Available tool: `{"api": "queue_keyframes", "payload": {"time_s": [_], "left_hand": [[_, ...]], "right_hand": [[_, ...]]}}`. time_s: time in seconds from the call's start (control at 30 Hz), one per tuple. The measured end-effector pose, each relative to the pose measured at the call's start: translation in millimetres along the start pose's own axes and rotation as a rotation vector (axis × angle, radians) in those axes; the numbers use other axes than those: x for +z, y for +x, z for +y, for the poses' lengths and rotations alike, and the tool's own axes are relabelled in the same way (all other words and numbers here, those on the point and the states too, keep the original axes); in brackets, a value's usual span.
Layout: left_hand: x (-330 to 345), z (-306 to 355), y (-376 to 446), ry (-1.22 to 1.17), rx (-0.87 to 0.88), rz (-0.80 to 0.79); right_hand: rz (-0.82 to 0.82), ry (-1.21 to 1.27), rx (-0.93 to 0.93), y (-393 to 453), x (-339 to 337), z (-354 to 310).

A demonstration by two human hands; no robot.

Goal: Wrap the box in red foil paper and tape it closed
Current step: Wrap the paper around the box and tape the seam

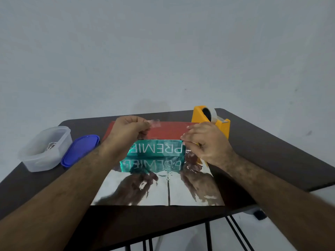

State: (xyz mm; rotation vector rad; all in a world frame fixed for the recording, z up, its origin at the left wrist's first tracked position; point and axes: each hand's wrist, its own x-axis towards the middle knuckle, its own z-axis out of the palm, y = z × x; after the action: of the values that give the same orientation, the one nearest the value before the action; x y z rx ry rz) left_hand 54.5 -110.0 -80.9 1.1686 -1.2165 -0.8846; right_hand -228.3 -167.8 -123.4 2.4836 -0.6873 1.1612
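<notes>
On the dark table (272, 151): foil paper (159, 189), silver side up, its red far flap (166, 132) folded over the teal box (155, 148) at centre. Right hand (206, 142) pinches the flap's edge at the box corner; left hand (125, 131) pinches a tape strip (155, 123). Behind, a yellow tape dispenser (212, 122).

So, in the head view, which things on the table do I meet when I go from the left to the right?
clear plastic container → blue lid → left hand pinching a tape piece → green box → right hand → yellow tape dispenser
</notes>
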Motion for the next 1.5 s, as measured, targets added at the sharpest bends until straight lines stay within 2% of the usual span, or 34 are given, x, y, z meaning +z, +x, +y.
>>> {"api": "queue_keyframes", "payload": {"time_s": [0.17, 0.3, 0.47, 0.67, 0.9, 1.03, 1.17, 1.37, 1.5], "left_hand": [[7.4, 10.4, -3.5, -0.035, -0.012, -0.113], [27.8, 18.9, -8.1, -0.006, -0.197, -0.220], [47.7, 26.2, -5.3, 0.080, -0.370, -0.235], [57.6, 26.8, -0.4, 0.207, -0.450, -0.186], [66.7, 31.6, -1.3, 0.298, -0.460, -0.125], [70.9, 36.2, -2.1, 0.366, -0.461, -0.111], [74.4, 38.0, -2.6, 0.422, -0.447, -0.088], [78.6, 39.7, -3.4, 0.511, -0.385, -0.040], [83.0, 43.2, -5.5, 0.670, -0.286, -0.029]], "right_hand": [[0.161, 0.108, 0.107, -16.7, 14.9, -3.2], [0.198, 0.223, 0.219, -18.2, 18.9, -6.1], [0.202, 0.310, 0.301, -21.1, 18.5, -8.4], [0.163, 0.300, 0.319, -20.4, 15.4, -8.2], [0.126, 0.313, 0.280, -20.9, 10.9, -11.2], [0.073, 0.159, 0.167, -20.1, 8.6, -10.1], [0.039, 0.143, 0.129, -19.7, 10.6, -9.5], [0.041, 0.160, 0.140, -19.4, 11.7, -10.2], [0.049, 0.187, 0.167, -19.0, 10.3, -12.7]]}}
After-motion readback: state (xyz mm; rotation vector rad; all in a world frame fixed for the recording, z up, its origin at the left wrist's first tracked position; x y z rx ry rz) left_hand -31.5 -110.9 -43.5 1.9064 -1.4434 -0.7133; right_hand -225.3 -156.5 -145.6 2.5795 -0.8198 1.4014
